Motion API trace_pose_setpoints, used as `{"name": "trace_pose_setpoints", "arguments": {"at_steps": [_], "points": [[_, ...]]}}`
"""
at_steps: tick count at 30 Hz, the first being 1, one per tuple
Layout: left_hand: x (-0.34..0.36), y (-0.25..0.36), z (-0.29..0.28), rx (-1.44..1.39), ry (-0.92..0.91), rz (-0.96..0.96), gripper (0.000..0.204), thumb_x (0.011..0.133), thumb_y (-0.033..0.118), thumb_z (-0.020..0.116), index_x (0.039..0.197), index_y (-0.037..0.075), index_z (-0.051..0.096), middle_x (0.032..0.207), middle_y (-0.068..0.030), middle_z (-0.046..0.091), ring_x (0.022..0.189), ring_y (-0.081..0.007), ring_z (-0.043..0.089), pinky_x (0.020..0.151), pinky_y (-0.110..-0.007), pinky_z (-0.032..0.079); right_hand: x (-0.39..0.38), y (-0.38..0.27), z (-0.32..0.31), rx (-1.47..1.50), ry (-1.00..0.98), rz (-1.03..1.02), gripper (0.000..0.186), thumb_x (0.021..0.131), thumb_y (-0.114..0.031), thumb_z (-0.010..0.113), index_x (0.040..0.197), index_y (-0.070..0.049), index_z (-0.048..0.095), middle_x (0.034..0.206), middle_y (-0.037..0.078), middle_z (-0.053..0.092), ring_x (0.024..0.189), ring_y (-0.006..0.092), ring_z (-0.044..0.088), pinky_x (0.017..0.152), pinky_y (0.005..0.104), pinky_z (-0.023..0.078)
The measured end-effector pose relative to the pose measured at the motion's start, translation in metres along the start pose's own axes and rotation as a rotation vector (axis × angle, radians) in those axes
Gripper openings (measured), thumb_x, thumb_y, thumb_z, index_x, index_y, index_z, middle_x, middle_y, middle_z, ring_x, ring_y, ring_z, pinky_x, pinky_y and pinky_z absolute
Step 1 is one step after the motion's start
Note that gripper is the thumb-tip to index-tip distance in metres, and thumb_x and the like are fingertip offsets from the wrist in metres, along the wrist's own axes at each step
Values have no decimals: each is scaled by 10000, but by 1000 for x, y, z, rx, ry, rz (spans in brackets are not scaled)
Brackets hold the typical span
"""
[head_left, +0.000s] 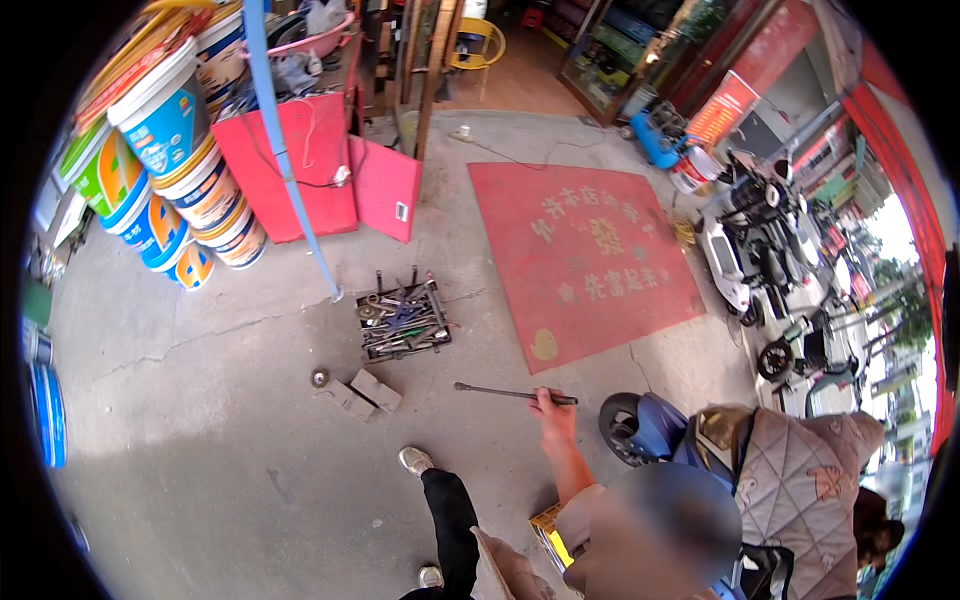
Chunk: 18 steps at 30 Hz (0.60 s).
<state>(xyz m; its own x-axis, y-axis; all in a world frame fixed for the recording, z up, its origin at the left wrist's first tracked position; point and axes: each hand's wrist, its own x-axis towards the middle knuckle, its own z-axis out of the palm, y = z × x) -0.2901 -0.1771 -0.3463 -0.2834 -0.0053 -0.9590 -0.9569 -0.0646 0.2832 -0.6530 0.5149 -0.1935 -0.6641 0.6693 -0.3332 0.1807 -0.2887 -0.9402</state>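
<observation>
Neither of my hands shows in the head view. Another person, head blurred, is low in the picture beside a blue scooter. That person's hand is closed round the dark grip of a long metal bar, which looks like a breaker bar and points left above the concrete. To the left of the bar lies an open tool case crammed with wrenches and other hand tools. Two grey blocks and a small round metal piece rest on the ground near the case.
A red mat covers the ground ahead. Paint buckets are stacked at the far left by a pink panel and a blue pole. Parked scooters line the right. A yellow crate stands by the person.
</observation>
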Motion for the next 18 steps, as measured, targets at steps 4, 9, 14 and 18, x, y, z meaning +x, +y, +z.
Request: {"name": "trace_pose_setpoints", "arguments": {"at_steps": [4,9,14,18], "points": [[-1,210,130,620,-113,653,212,875,138,560,1071,61,542,810,-114,630,662,-241,599,594,-355,513,-189,-100,-51,-505,-219,-284,236,922,-261,612,966,-28,611,756,75,599,665,182,548,640,318,450],[-180,224,355,1121,-327,1397,497,780,221,701,1208,23,544,880,-115,667,851,-263,639,801,-336,502,-382,-137,-168,-477,-104,-383,265,940,-277,591,998,-19,586,740,106,596,655,277,559,659,352,473],[-271,96,464,1466,-934,900,298,861,222,656,1081,22,637,900,-93,675,827,-212,634,764,-330,499,-502,-127,-332,323,459,-102,263,965,-264,561,959,-4,596,791,66,651,619,148,570,578,273,467],[-326,-3,541,1835,-1111,1043,273,904,280,616,973,18,646,825,-137,666,758,-222,627,693,-346,487,-585,-67,-491,643,866,-35,269,956,-235,563,978,31,587,818,112,661,593,147,580,542,277,480]]}}
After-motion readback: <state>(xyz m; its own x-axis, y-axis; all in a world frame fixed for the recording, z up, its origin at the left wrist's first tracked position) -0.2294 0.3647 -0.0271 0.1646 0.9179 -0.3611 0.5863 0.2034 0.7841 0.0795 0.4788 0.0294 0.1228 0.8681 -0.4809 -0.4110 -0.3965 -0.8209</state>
